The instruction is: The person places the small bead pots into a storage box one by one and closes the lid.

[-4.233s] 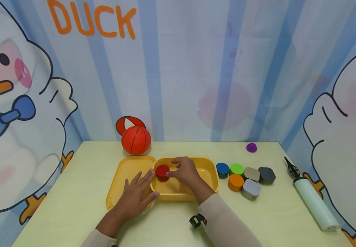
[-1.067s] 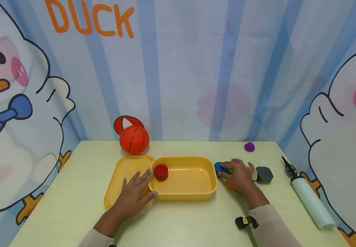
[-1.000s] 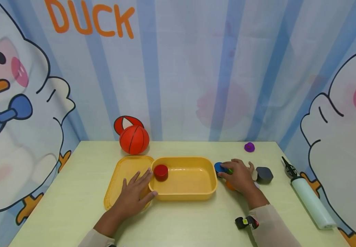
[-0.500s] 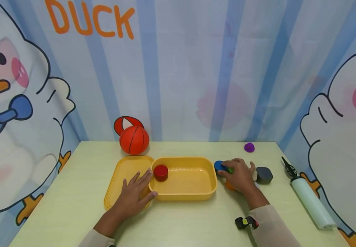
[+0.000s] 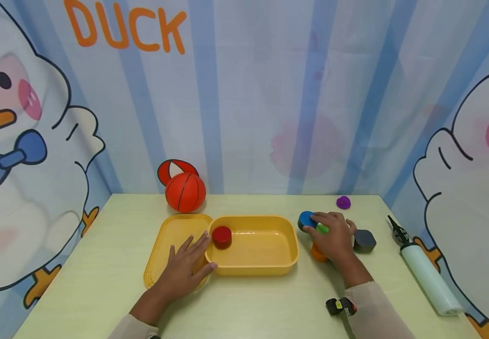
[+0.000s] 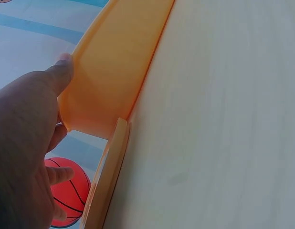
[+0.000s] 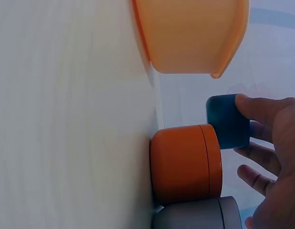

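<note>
The right hand point(image 5: 335, 238) pinches a blue container point(image 5: 306, 220) between thumb and fingers, holding it above the surface point(image 5: 244, 306), just right of the yellow box point(image 5: 265, 245). Close by the hand sit a green container point(image 5: 322, 229), partly hidden, and an orange container point(image 5: 318, 253) on the near side; a grey container point(image 7: 200, 214) shows beside the orange one in the right wrist view. A dark square container point(image 5: 364, 241) stands to the right.

The left hand point(image 5: 183, 270) is spread, fingers extended, its thumb touching the box's left end. A yellow lid point(image 5: 159, 254) lies beneath that hand, left of the box. Inside the box, at its left end, stands a red container point(image 5: 222, 237). Farther off are a red ball point(image 5: 185, 192) at far left, a small purple object point(image 5: 343, 202) at far right, and a pale green pump point(image 5: 428, 278) along the right edge.
</note>
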`<state>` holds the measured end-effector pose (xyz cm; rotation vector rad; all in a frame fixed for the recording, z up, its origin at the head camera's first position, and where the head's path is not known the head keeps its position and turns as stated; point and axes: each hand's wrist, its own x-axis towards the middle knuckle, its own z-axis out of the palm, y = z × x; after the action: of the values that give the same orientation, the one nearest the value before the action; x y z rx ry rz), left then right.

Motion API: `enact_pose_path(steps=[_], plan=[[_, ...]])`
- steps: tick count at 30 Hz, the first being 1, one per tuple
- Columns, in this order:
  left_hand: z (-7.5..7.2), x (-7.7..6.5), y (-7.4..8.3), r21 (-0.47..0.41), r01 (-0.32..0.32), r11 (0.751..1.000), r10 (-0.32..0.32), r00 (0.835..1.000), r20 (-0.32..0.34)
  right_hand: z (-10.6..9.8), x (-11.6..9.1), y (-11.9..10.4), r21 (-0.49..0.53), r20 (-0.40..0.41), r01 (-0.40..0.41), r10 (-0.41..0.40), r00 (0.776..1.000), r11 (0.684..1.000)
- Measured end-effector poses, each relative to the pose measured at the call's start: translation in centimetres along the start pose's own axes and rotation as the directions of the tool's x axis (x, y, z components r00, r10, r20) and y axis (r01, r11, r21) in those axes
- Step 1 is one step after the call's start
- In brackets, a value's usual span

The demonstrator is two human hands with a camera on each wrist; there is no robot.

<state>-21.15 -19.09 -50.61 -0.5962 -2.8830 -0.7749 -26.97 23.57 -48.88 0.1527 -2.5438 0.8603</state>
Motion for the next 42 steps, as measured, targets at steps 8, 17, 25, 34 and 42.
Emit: enact_pose_path(steps=[8, 17, 25, 34, 42], plan=[[0.0, 0.0, 0.1, 0.004, 0.001, 1.000, -0.001, 1.000, 0.004, -0.2, 0.1, -0.8, 0.047, -0.052, 0.045, -0.042, 0.998, 0.998], [0.2, 0.0, -0.1, 0.006, -0.005, 1.000, 0.005, 1.000, -0.006, -0.3, 0.3, -1.5, 0.144, -0.071, 0.114, -0.104, 0.992, 0.983], [0.2, 0.2, -0.2, 0.009, 0.005, 1.000, -0.005, 1.000, 0.011, -0.1, 0.5, -2.1, 0.175, -0.127, 0.237, -0.216, 0.968, 0.956], [0.0, 0.1, 0.1, 0.007, 0.004, 1.000, -0.004, 1.000, 0.012, 0.4, 0.2, -3.8, 0.219, -0.108, 0.303, -0.286, 0.952, 0.927], [0.0, 0.2, -0.1, 0.018, 0.026, 0.999, -0.027, 0.999, 0.034, 1.4, -0.4, -5.7, 0.273, -0.042, 0.301, -0.301, 0.953, 0.914]])
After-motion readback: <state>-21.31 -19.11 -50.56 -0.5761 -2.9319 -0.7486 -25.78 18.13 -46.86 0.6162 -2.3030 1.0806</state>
